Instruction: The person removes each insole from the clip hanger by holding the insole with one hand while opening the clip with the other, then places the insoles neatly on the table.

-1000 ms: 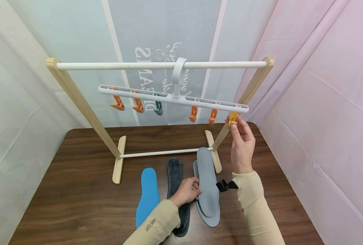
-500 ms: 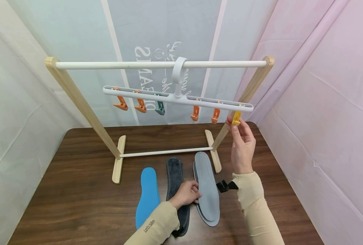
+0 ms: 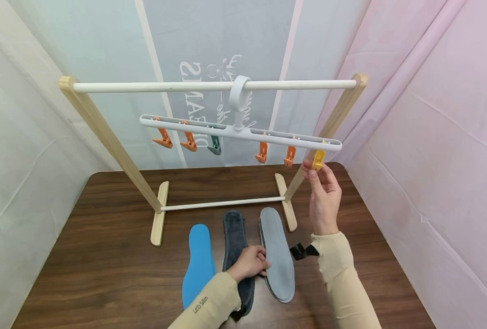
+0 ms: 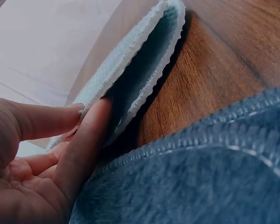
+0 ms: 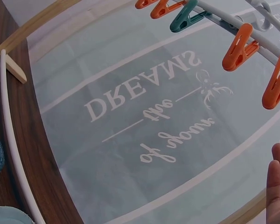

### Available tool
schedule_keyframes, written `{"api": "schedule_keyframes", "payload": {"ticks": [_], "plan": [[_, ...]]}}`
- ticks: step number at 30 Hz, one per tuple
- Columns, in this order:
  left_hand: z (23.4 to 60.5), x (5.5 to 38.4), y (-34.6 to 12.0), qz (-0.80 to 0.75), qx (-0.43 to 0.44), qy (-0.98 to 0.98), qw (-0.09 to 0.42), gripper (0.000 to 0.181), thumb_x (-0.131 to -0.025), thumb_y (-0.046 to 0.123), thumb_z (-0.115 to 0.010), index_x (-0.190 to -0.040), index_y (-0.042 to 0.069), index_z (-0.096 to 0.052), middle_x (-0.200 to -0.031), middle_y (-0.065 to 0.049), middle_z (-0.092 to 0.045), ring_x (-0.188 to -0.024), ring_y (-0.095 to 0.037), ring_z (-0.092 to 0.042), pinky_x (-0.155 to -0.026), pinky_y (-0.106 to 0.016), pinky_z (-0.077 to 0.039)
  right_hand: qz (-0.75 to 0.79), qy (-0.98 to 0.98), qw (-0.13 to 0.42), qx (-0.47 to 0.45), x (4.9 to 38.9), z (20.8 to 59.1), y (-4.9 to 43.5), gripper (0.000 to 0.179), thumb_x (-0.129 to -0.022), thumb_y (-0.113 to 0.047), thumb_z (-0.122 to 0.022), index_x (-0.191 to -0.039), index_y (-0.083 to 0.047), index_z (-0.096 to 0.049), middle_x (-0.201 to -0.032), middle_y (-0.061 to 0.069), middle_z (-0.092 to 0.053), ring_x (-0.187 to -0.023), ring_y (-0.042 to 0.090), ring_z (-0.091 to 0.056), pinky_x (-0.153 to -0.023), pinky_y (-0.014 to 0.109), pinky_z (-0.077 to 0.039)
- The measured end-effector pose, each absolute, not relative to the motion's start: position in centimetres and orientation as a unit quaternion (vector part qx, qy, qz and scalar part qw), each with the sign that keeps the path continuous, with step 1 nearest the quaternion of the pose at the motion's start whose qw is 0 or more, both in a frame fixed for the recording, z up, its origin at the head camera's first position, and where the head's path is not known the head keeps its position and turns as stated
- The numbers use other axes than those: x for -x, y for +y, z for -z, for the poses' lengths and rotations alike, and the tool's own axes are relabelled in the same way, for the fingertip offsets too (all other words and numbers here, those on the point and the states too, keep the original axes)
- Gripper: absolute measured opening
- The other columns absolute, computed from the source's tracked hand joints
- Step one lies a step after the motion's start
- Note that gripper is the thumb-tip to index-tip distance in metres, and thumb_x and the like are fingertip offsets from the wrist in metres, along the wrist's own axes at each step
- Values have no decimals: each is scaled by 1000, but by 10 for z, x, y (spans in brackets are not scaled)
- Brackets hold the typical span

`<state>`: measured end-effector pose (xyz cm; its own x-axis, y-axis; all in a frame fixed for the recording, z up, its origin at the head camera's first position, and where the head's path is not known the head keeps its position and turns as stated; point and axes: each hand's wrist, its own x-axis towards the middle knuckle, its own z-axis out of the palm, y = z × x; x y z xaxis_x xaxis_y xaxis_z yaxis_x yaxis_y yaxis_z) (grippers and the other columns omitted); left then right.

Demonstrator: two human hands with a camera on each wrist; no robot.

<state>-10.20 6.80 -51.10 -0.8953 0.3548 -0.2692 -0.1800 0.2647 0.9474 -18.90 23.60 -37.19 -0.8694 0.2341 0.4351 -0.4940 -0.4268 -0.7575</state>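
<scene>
My left hand [image 3: 249, 263] pinches the edge of the upper grey insole [image 3: 279, 256] between thumb and finger. In the left wrist view that insole [image 4: 123, 58] is lifted apart from a second grey insole [image 4: 154, 81] beneath it. Up at the right end of the white clip hanger [image 3: 239, 132], my right hand [image 3: 325, 196] pinches the yellow clip [image 3: 318, 160]. A dark fuzzy insole [image 3: 234, 233] lies partly under my left forearm, with a blue insole [image 3: 199, 260] to its left. In the right wrist view only some fingers [image 5: 276, 191] show; the yellow clip is out of frame.
The hanger hooks over the white top bar [image 3: 157, 87] of a wooden rack [image 3: 116, 146]. Orange clips [image 3: 262, 153] and a green clip [image 3: 214, 146] hang from it. The rack's lower bar [image 3: 223, 204] crosses behind the insoles on the brown table [image 3: 87, 256].
The upper grey insole has come down nearer the one under it, still in my left hand. The hanger and yellow clip have shifted slightly right, and the clip is less tilted.
</scene>
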Motion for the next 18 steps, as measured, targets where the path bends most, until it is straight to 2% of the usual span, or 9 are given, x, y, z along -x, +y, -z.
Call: {"api": "schedule_keyframes", "payload": {"ticks": [6, 9, 14, 18], "plan": [[511, 100, 69, -595, -60, 770, 221, 24, -81, -8, -68, -102, -11, -57, -76, -13, -65, -63, -40, -68, -53, -30, -56, -832, -494, 214, -134, 188, 375, 237, 28, -94, -4, -59, -121, 1, -61, -109, 10, -70, -105, 21, -66, -94, 31, -47], [511, 99, 71, -585, -67, 782, 204, 24, -80, -7, -69, -101, -10, -57, -72, -15, -66, -60, -38, -67, -52, -26, -54, -830, -498, 215, -129, 187, 375, 237, 28, -94, -5, -60, -121, 0, -61, -108, 9, -71, -104, 21, -67, -93, 30, -47], [507, 99, 73, -552, -85, 815, 153, 24, -78, -6, -71, -97, -7, -56, -64, -12, -66, -50, -27, -65, -50, -20, -48, -830, -497, 219, -123, 188, 374, 236, 27, -94, -5, -59, -120, 0, -61, -106, 9, -71, -103, 22, -67, -90, 28, -50], [507, 98, 75, -522, -86, 837, 142, 27, -79, -5, -70, -101, -7, -55, -58, -7, -63, -45, -15, -58, -49, -20, -45, -837, -486, 215, -126, 189, 374, 236, 26, -93, -2, -59, -119, 1, -61, -105, 10, -70, -102, 23, -67, -90, 29, -50]]}}
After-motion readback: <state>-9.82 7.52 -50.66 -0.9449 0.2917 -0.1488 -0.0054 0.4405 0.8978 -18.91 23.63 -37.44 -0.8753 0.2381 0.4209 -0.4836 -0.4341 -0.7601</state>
